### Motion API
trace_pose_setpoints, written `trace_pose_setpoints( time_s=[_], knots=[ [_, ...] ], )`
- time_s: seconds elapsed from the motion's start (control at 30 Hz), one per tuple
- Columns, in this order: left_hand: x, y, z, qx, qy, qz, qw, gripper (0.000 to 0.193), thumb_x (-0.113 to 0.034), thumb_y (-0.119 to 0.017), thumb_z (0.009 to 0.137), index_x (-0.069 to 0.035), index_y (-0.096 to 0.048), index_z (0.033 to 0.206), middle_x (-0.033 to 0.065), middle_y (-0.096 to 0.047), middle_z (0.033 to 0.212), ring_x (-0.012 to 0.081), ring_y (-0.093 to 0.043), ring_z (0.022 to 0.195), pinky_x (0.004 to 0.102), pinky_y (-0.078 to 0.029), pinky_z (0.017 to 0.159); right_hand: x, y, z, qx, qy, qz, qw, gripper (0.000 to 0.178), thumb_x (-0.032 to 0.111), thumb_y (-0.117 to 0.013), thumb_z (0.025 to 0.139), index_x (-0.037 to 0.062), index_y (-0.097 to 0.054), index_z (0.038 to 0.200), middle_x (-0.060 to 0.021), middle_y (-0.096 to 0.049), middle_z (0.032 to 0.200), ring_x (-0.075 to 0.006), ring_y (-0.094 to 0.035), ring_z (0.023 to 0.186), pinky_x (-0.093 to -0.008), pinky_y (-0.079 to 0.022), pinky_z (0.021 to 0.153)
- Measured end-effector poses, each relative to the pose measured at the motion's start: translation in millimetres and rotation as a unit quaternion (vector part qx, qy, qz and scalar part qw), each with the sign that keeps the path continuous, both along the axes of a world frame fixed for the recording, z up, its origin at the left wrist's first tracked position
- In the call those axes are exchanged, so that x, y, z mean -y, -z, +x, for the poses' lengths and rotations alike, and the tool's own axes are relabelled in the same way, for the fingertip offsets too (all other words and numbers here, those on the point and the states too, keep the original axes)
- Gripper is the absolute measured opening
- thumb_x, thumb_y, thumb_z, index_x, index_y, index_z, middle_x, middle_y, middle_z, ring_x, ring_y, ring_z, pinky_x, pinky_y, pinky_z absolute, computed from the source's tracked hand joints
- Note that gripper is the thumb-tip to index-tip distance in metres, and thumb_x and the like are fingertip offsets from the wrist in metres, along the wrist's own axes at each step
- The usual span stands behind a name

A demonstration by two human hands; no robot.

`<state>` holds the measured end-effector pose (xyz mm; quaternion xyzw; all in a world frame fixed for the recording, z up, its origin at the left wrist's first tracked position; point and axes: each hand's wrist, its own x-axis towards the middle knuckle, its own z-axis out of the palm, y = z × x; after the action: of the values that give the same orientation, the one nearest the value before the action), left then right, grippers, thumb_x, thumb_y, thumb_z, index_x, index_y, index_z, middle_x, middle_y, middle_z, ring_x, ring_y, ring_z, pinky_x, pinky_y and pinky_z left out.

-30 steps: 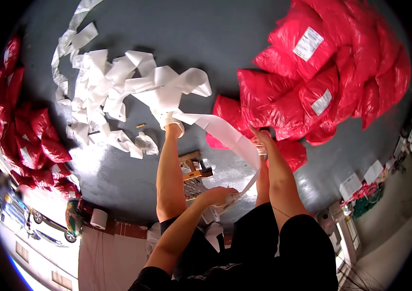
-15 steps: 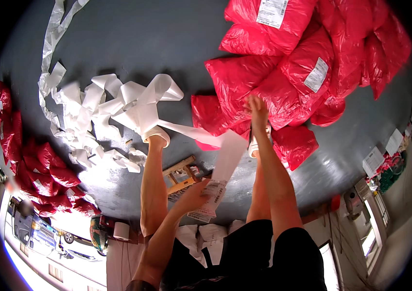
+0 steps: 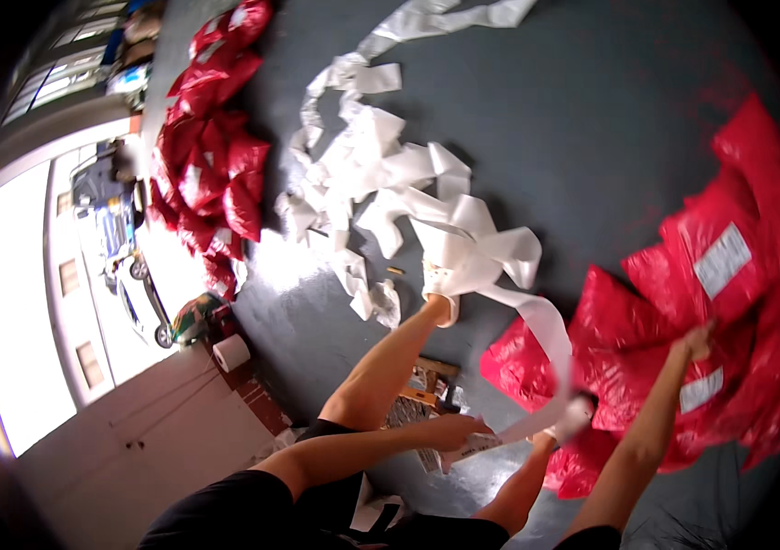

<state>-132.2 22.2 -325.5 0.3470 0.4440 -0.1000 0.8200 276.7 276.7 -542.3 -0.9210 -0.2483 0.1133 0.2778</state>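
My left hand [image 3: 459, 432] is closed on the printed end of a strip of white labels [image 3: 481, 445], above a low wooden stool-like thing [image 3: 422, 394]. From there the long white paper strip [image 3: 546, 335] runs past my right foot and up to a tangled heap of the same strip [image 3: 381, 174] on the floor. My right hand [image 3: 699, 342] reaches into a pile of red plastic parcel bags [image 3: 628, 312], its fingers curled against one red bag [image 3: 715, 247] that carries a white label.
Another pile of red bags [image 3: 215, 165] lies at the far left, near a bright doorway with vehicles outside. A white roll [image 3: 231, 353] sits by the wall. My feet stand on the grey floor [image 3: 610, 119] between the heap and the right pile.
The view has turned to the right. My right hand has moved from open fingers over the near bags to curled fingers farther into the pile. My left hand still holds the labels.
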Motion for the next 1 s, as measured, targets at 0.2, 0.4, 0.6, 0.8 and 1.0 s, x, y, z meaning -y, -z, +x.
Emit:
trace_pose_setpoints(
  time_s=[0.2, 0.4, 0.6, 0.8, 1.0],
  knots=[
    [31, -21, -60, -0.042, -0.044, 0.018, 0.998, 0.058, 0.000, -0.045, 0.071, -0.013, -0.046, 0.127, 0.0188, -0.057, 0.109, 0.0317, -0.058, 0.097, 0.0394, -0.044, 0.081, -54, -114, -244, -0.179, 0.043, 0.102, 0.978, 0.035, 0.031, -0.065, 0.078, -0.0013, -0.066, 0.092, -0.0072, -0.060, 0.067, -0.0137, -0.051, 0.056, -0.0241, -0.042, 0.050],
    [30, -101, -109, -0.101, -0.171, 0.010, 0.980, 0.063, -0.001, -0.047, 0.070, -0.013, -0.040, 0.131, 0.0190, -0.060, 0.102, 0.0306, -0.061, 0.089, 0.0369, -0.047, 0.077, -137, -282, -541, -0.417, 0.054, 0.239, 0.875, 0.023, 0.018, -0.063, 0.074, 0.0010, -0.054, 0.061, -0.0032, -0.052, 0.059, -0.0151, -0.046, 0.052, -0.0287, -0.038, 0.049],
    [7, -135, -129, -0.112, -0.151, 0.057, 0.981, 0.064, -0.006, -0.054, 0.071, -0.013, -0.039, 0.132, 0.0205, -0.060, 0.100, 0.0311, -0.062, 0.087, 0.0376, -0.048, 0.074, -81, -388, -750, -0.561, -0.654, 0.047, 0.505, 0.027, 0.020, -0.052, 0.089, -0.0044, -0.062, 0.091, -0.0105, -0.067, 0.078, -0.0159, -0.065, 0.074, -0.0268, -0.051, 0.067],
    [-2, -133, -122, -0.142, -0.166, 0.062, 0.974, 0.054, -0.012, -0.057, 0.077, -0.004, -0.039, 0.127, 0.0233, -0.060, 0.093, 0.0341, -0.060, 0.084, 0.0386, -0.047, 0.072, -104, -381, -643, -0.647, -0.559, 0.129, 0.502, 0.037, 0.016, -0.051, 0.091, 0.0007, -0.045, 0.124, -0.0121, -0.060, 0.105, -0.0177, -0.058, 0.097, -0.0276, -0.046, 0.082],
    [36, -106, -46, -0.067, -0.227, -0.051, 0.970, 0.043, -0.002, -0.054, 0.079, 0.000, -0.044, 0.121, 0.0132, -0.061, 0.095, 0.0198, -0.059, 0.086, 0.0319, -0.048, 0.073, 106, -131, -232, -0.387, -0.199, -0.019, 0.900, 0.021, 0.019, -0.055, 0.086, 0.0048, -0.058, 0.102, -0.0047, -0.061, 0.083, -0.0122, -0.057, 0.075, -0.0249, -0.045, 0.065]
  ],
)
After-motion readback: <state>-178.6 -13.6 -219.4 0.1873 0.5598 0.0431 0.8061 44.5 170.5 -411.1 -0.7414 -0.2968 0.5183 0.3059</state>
